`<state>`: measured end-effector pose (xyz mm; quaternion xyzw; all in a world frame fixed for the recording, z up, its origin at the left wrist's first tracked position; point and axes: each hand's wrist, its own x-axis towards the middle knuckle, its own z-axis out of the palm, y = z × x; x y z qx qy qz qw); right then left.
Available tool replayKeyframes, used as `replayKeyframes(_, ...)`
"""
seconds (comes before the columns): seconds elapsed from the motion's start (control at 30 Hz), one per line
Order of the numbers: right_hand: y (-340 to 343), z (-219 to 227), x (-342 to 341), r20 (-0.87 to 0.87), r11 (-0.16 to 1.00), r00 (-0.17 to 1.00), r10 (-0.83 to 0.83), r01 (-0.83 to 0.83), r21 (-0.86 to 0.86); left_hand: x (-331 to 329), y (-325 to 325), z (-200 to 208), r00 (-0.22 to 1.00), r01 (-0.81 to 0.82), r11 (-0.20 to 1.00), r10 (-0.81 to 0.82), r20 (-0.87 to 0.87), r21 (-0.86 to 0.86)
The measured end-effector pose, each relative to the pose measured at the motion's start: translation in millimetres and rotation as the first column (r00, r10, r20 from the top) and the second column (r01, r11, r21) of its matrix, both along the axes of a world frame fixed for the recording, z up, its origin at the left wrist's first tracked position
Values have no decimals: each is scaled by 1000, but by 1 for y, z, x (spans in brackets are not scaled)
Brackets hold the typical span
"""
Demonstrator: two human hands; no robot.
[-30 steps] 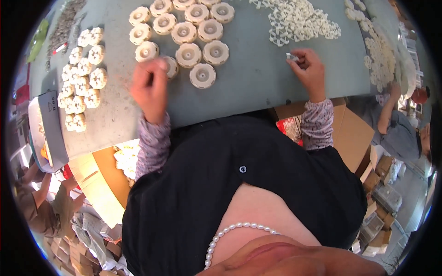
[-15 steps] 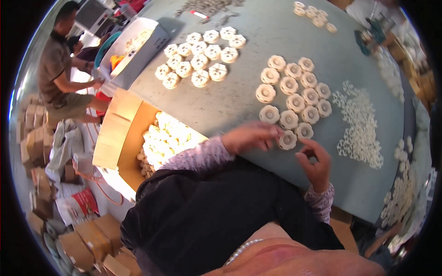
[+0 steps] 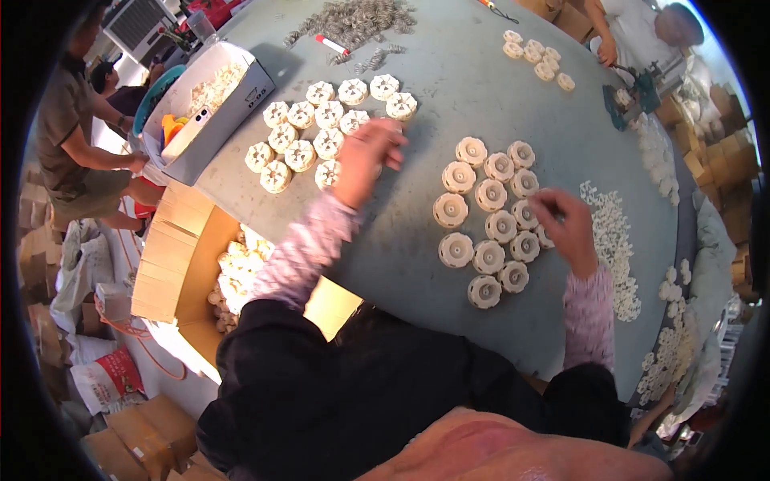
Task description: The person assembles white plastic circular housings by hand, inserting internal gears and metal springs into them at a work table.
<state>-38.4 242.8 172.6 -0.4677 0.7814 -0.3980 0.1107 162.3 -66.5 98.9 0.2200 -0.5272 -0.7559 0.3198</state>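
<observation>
My left hand hangs over the near right edge of a cluster of cream, notched round parts on the table's left half. Its fingers are blurred and partly bent; whether anything is between them I cannot make out. On the right, a second group of cream scalloped discs with small central hubs lies in loose rows. My right hand is at this group's right edge, thumb and fingers drawn together beside a disc, with any held thing hidden. Small white open-shaped pieces lie in a heap just beyond it.
An open cardboard box of cream parts stands at the table's left edge, near a grey bin. Metal springs and a red-and-white marker lie at the far side. A co-worker is by a green hand press.
My left hand has moved from the right group's near edge up and left to the other cluster. My right hand has gone up along the right group's side. The view has shifted.
</observation>
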Motion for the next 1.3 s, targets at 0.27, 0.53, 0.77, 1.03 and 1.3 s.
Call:
replayKeyframes(0.27, -302, -53, -126, -143, 976, 971, 194, -175, 132, -48, 39, -41, 992, -123, 491, 29, -125, -863)
replayKeyframes(0.53, -493, -125, -97, -218, 944, 922, 320, -291, 155, -50, 28, -51, 990, -133, 365, -2, -143, -922)
replayKeyframes(0.77, -491, -126, -87, -552, 914, 735, 394, -376, 151, -52, 29, -58, 996, -24, 404, -65, -55, -915)
replayKeyframes(1.03, -376, -91, -185, 834, 982, 527, 163, -2, -190, -63, 30, -50, 995, -64, 437, -35, -88, -897)
replayKeyframes(1.3, -216, -5, -23, 588, 917, 720, 368, -176, -359, -43, 32, -47, 966, 255, 962, -258, -20, -93)
